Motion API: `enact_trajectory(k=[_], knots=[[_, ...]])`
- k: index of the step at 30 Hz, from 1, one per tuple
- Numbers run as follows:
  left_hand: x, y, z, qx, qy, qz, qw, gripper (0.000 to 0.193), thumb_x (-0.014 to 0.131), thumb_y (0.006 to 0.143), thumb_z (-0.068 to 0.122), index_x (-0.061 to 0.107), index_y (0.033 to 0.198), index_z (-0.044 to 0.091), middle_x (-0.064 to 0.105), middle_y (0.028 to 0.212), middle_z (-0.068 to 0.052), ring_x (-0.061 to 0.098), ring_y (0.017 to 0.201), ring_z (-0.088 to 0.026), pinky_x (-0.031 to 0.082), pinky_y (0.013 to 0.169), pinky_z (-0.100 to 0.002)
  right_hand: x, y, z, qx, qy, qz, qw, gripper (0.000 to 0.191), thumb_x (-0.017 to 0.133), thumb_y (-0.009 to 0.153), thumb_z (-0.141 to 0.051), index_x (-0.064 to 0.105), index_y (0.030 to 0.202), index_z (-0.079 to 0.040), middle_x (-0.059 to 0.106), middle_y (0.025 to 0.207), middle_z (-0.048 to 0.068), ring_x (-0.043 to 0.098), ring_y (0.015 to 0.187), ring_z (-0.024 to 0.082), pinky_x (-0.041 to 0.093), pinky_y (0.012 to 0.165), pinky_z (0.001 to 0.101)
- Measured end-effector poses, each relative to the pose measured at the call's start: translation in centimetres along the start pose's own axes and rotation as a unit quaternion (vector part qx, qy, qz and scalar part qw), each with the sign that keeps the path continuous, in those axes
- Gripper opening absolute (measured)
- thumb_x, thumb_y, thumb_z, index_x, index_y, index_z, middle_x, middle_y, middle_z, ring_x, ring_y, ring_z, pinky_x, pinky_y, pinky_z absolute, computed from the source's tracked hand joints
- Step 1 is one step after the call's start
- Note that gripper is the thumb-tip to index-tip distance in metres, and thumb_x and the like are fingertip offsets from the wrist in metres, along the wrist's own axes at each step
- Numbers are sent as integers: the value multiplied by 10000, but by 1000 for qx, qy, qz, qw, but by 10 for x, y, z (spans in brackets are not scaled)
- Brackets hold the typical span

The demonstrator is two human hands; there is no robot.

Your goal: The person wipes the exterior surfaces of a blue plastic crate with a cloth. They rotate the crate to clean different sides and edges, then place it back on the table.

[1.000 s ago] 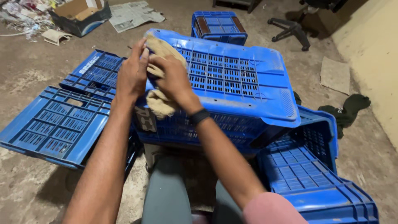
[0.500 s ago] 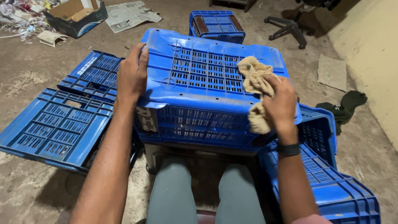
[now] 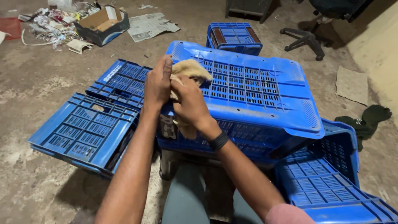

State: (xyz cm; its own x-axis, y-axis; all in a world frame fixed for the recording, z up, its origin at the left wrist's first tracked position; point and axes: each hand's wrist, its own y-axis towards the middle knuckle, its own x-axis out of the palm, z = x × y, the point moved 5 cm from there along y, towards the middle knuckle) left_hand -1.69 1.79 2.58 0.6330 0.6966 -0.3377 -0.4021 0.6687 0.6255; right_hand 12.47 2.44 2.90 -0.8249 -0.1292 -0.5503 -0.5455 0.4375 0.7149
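Observation:
An upturned blue plastic crate [image 3: 257, 87] rests across my knees, its slotted bottom facing up. My right hand [image 3: 188, 101] grips a tan rag [image 3: 190, 70] and presses it on the crate's left end, with part of the rag hanging down the near side. My left hand [image 3: 157, 83] clasps the crate's left edge right beside the rag, fingers curled over the rim. A dark band sits on my right wrist.
Two more blue crates [image 3: 89, 124] lie upturned at my left, one [image 3: 327, 186] lies at my right, and another [image 3: 234, 37] stands behind. A cardboard box [image 3: 101, 25], newspaper [image 3: 151, 25], a chair base [image 3: 304, 39] and a dark green cloth [image 3: 367, 120] lie on the concrete floor.
My right hand swept the rag from the crate's left end over to its right side, then back to the left end beside my left hand. My left hand kept its hold.

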Motion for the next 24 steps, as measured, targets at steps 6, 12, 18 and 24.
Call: enact_trajectory(k=[6, 12, 18, 24], knots=[[-1, 0, 2, -24, -11, 5, 1000, 642, 360, 1045, 588, 637, 1284, 60, 718, 1054, -262, 694, 1007, -454, 532, 816, -496, 22, 40, 36, -94, -26, -22, 995, 371, 669, 713, -24, 640, 1082, -21, 632, 1076, 215, 595, 996, 455, 488, 877, 531], [-3, -2, 5, -14, -18, 27, 999, 626, 387, 1054, 565, 637, 1267, 31, 706, 1139, -259, 691, 1040, -438, 530, 870, -478, 31, 58, 54, -2, -71, -40, 997, 308, 677, 761, -50, 657, 1067, -35, 621, 980, 221, 603, 932, 457, 483, 827, 540], [1, 4, -1, 9, -25, 15, 1000, 639, 392, 1061, 548, 643, 1292, 8, 686, 1214, -279, 637, 1163, -470, 507, 951, -480, -14, -2, -8, -69, -29, -103, 992, 425, 668, 742, -7, 670, 1160, -85, 611, 1030, 201, 600, 1015, 437, 491, 892, 518], [5, -1, 8, 65, -47, -70, 994, 657, 399, 1069, 537, 545, 1430, 7, 593, 1414, -282, 552, 1334, -441, 437, 1094, -444, -31, -19, 0, -62, -79, -93, 991, 515, 682, 657, -2, 708, 1148, -153, 620, 1135, 190, 610, 1109, 432, 504, 958, 486]])
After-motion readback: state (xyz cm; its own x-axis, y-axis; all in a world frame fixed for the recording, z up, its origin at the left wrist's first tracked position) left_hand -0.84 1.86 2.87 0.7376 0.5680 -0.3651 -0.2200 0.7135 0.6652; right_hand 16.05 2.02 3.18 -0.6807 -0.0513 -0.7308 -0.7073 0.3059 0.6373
